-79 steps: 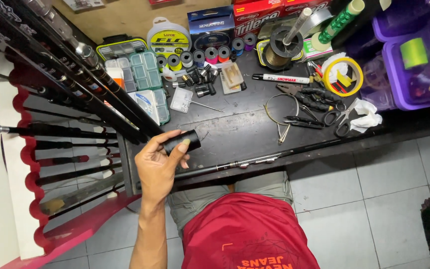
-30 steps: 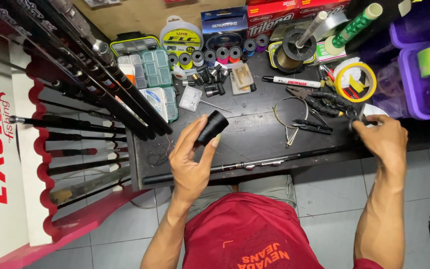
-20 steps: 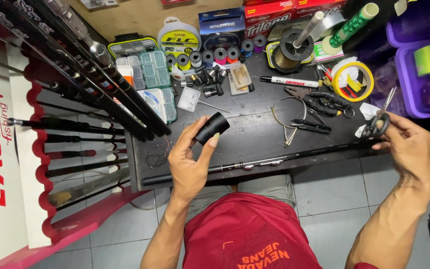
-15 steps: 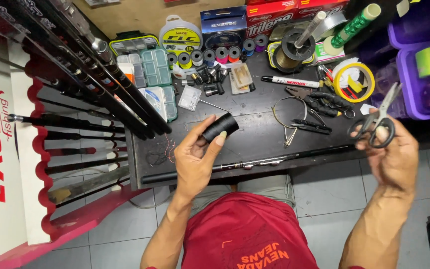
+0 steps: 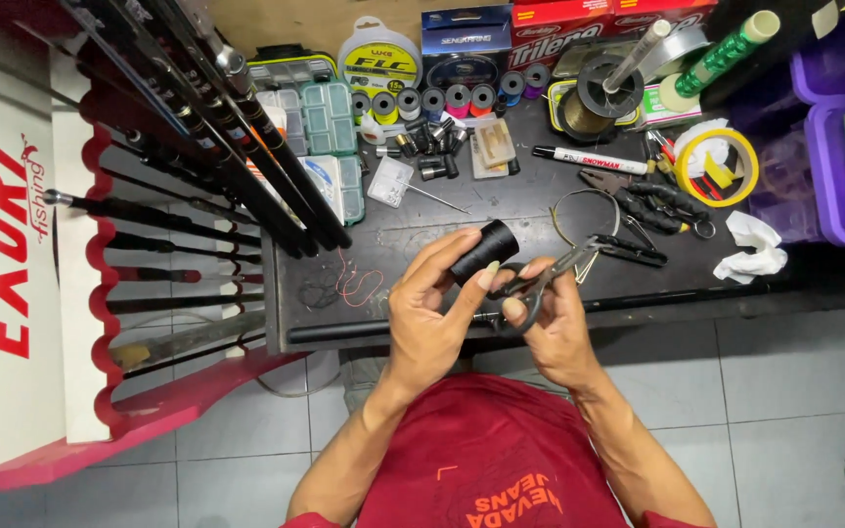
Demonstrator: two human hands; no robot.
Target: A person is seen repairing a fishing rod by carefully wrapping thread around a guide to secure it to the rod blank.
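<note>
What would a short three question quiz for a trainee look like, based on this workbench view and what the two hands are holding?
1. True or false: the left hand holds a black cylinder.
2. What does the right hand hold? A) scissors B) a marker C) a tape roll
3. Fill in: the white marker lies on the dark ____.

Key
1. True; the black cylinder is pinched between the left hand's fingers, above the table edge.
2. A; the scissors point away from the person, beside the cylinder.
3. Table; the marker lies near the yellow tape roll, apart from both hands.
</note>
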